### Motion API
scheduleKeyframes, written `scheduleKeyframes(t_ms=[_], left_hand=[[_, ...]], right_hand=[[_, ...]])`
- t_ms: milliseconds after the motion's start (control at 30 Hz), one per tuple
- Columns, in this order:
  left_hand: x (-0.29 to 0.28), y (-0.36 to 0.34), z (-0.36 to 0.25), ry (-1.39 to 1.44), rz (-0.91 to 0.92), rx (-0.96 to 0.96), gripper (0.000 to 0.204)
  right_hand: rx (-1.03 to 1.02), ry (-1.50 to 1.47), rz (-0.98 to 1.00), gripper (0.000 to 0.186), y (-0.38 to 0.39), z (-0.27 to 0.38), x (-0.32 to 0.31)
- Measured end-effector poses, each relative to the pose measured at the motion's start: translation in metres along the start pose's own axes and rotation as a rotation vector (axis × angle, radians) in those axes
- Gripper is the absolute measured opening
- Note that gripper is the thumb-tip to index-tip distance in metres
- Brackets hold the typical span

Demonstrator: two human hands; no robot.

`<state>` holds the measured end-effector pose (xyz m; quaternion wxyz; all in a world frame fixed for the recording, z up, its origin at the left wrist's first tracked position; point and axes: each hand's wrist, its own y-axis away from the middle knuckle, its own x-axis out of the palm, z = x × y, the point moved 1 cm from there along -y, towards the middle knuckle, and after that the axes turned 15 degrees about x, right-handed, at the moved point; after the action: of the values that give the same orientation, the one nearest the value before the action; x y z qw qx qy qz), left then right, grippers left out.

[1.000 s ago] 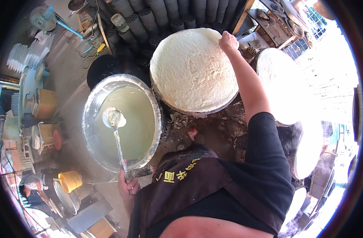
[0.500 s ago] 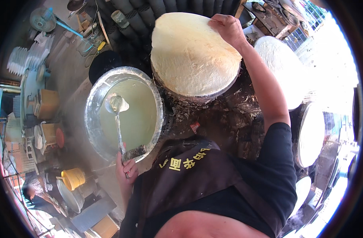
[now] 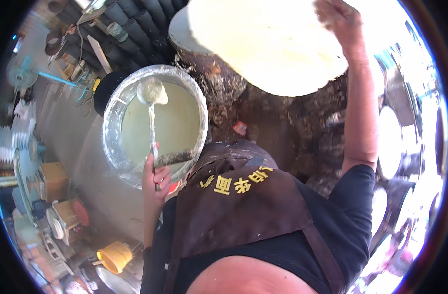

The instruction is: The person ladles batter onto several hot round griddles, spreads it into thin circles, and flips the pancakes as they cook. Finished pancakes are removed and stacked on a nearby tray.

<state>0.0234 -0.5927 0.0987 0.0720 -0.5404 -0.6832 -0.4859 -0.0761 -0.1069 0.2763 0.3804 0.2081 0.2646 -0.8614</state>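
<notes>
My left hand (image 3: 158,175) is closed round the handle of a metal ladle (image 3: 152,117). Its bowl, coated in pale batter, is over the wide metal pot (image 3: 112,132) of thin, creamy batter (image 3: 177,117). A short, dark, crusted cylinder (image 3: 175,157) sticks out sideways beside that hand; whether the hand grips it too, I cannot tell. At the upper right, my right hand (image 3: 339,19) pinches the edge of a large, thin, pale dough sheet (image 3: 273,54), overexposed by glare. Left of the sheet, part of a round griddle top (image 3: 182,32) shows; the sheet hides the rest.
Under the griddle stands a crusted, dark stove body (image 3: 212,71). Dark cylindrical briquettes (image 3: 145,29) are stacked behind the pot. A blue fan (image 3: 23,72) stands at the far left and a yellow bucket (image 3: 115,257) at the lower left. Pale round discs (image 3: 389,142) line the right side.
My right hand has moved right with the dough sheet, drawing it partly off the griddle, whose left part now shows. The view has shifted right. The ladle stays over the batter.
</notes>
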Motion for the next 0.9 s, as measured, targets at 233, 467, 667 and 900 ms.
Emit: scheduleKeyframes(t_ms=[233,467,667,900], left_hand=[[-0.019,-0.009,0.006,-0.074,0.208,0.031,0.033],[-0.027,-0.028,0.029,0.095,0.198,-0.078,0.032],[-0.011,-0.039,0.046,0.025,0.161,-0.032,0.032],[-0.042,-0.132,0.028,0.266,0.097,-0.053,0.026]], right_hand=[[0.409,0.083,-0.22,0.019,0.181,-0.077,-0.139],[0.794,-0.021,-0.757,0.032,0.446,-0.15,-0.308],[1.033,0.011,-1.139,0.025,0.638,-0.162,-0.346],[1.016,0.546,-1.087,0.028,0.67,-0.162,-0.339]])
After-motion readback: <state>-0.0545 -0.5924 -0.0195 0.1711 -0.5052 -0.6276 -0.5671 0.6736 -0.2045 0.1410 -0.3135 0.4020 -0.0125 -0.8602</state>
